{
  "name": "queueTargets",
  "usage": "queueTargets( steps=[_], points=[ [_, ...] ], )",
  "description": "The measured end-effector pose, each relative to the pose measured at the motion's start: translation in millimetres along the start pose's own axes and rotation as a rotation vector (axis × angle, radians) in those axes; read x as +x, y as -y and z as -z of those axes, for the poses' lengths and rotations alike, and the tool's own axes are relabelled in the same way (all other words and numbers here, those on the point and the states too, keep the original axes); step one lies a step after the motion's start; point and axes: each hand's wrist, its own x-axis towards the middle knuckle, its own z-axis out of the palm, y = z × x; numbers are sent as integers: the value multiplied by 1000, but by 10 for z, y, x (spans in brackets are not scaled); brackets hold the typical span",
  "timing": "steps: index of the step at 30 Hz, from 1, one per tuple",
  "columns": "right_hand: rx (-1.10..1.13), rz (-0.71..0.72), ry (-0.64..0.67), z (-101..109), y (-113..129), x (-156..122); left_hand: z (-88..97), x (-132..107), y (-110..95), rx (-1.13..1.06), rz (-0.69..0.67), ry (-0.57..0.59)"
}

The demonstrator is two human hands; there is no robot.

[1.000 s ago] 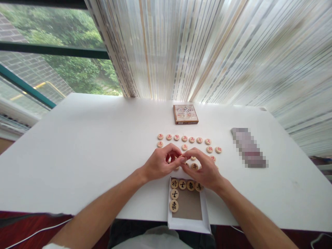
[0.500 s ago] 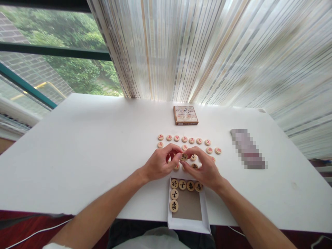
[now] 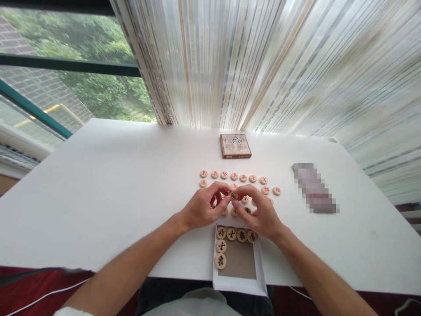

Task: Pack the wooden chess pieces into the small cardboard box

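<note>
Between my two hands is a round wooden Chinese chess piece [image 3: 233, 196] with a black character. My left hand [image 3: 205, 206] pinches its left side with thumb and fingertips. My right hand [image 3: 259, 213] has its index finger on the piece's upper right and its thumb just below. Close in front of me, the open white box [image 3: 261, 267] holds several black-character pieces [image 3: 242, 235] along its far row and left column. Rows of red-character pieces [image 3: 233, 176] lie beyond my hands. Other pieces under my hands are partly hidden.
A flat printed box [image 3: 235, 145] lies at the back of the white table [image 3: 131, 184]. To the right is a blurred-out flat object [image 3: 314, 188]. A striped curtain [image 3: 213, 66] hangs behind the table, next to a window [image 3: 95, 79] on the left.
The held chess piece has turned between my fingers and risen slightly, so its character now faces another way. My right thumb has shifted up a little. The pieces in the box stay put.
</note>
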Motion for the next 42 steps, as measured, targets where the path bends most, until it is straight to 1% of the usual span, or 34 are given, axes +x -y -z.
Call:
queueTargets(
  steps=[4, 8, 12, 24, 34, 42],
  points=[
    [13, -9, -8, 0, -2, -1, 12, -11, -2, 34, -22, 4],
    [6, -11, -19, -13, -15, 1, 21, -12, -6, 97, -78, 24],
    [1, -11, -31, -14, -21, 3, 15, -6, -2, 133, -111, 12],
    [-13, -21, -35, -3, -32, -21, 15, -6, -8, 123, -115, 6],
    [-13, -29, -34, -4, -4, 15, 26, 12, -34, 151, -181, -1],
    [1, -26, -43, -1, 2, 16, 20, 16, -36, 170, -172, -1]
  ],
)
